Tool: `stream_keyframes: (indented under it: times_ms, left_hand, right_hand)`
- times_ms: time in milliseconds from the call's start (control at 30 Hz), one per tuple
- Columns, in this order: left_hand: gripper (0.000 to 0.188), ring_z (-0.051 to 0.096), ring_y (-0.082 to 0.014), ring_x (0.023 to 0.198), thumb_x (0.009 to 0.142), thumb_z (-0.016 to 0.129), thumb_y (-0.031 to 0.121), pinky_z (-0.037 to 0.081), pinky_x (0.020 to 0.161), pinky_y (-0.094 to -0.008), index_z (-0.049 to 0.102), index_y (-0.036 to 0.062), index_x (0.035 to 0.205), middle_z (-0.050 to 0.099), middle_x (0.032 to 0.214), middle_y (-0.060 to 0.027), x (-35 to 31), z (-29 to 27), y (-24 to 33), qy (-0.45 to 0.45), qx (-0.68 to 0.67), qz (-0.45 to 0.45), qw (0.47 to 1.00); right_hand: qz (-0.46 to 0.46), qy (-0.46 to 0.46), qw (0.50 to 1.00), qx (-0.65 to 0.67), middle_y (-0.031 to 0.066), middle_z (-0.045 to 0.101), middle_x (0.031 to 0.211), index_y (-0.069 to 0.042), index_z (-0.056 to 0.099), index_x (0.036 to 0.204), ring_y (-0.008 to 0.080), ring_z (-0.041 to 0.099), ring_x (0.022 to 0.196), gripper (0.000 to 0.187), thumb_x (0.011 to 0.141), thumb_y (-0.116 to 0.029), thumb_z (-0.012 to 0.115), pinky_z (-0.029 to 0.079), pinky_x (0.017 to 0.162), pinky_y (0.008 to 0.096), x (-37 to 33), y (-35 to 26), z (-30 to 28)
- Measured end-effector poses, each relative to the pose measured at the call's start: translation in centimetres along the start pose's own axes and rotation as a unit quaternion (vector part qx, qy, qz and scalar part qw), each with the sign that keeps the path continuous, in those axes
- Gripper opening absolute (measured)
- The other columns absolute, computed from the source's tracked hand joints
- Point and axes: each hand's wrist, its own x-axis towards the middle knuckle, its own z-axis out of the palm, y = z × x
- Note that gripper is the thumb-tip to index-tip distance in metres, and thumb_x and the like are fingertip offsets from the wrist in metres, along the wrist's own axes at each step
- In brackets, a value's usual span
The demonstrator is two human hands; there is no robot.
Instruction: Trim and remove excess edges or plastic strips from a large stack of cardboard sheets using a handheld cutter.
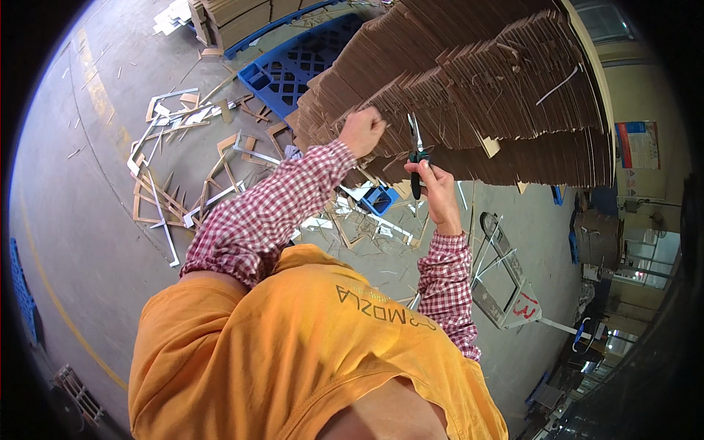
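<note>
A tall stack of brown cardboard sheets (469, 88) rises in front of me, its layered edges ragged. My left hand (362, 132) is closed like a fist at the left part of these edges; whatever its fingers hold, if anything, is hidden. My right hand (438, 192) grips a pair of pliers (416, 150) with dark green and black handles. The metal jaws point up toward the stack, slightly parted, with nothing visible between them. A small loose cardboard piece (490, 147) sticks out of the lower edge of the stack.
A blue plastic pallet (282, 77) lies beyond the stack's left side. Cardboard offcuts (220, 165) litter the floor at left and below the stack, near a blue crate (379, 199). A grey metal wheeled frame (506, 282) stands at right. More stacked cardboard (238, 18) is at the far left.
</note>
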Motion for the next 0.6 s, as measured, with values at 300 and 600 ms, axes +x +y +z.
stream_keyframes:
  times_ms: [300,600]
  left_hand:
    - [0.022,0.059,-0.0204,0.079,0.077,0.06,0.006,0.049,0.068,-0.0298,0.052,0.0008,0.097,0.058,0.091,-0.0132,3.1,-2.6,4.2,0.081,-0.062,0.082,0.991]
    - [0.031,0.059,-0.0262,0.086,0.077,0.061,0.018,0.045,0.078,-0.0348,0.056,0.0029,0.104,0.058,0.09,-0.0158,4.7,-1.7,3.8,0.061,0.045,0.062,0.995]
  right_hand:
    - [-0.037,0.036,0.998,-0.045,0.0019,0.057,0.066,-0.002,0.059,0.068,0.0068,0.047,0.056,0.038,0.088,-0.033,0.051,0.038,0.05,0.023,2.3,-0.2,1.5]
    - [0.052,-0.035,0.996,-0.056,0.0027,0.058,0.067,-0.001,0.066,0.087,0.0067,0.046,0.059,0.037,0.086,-0.035,0.052,0.037,0.054,0.0238,-3.4,2.2,1.0]
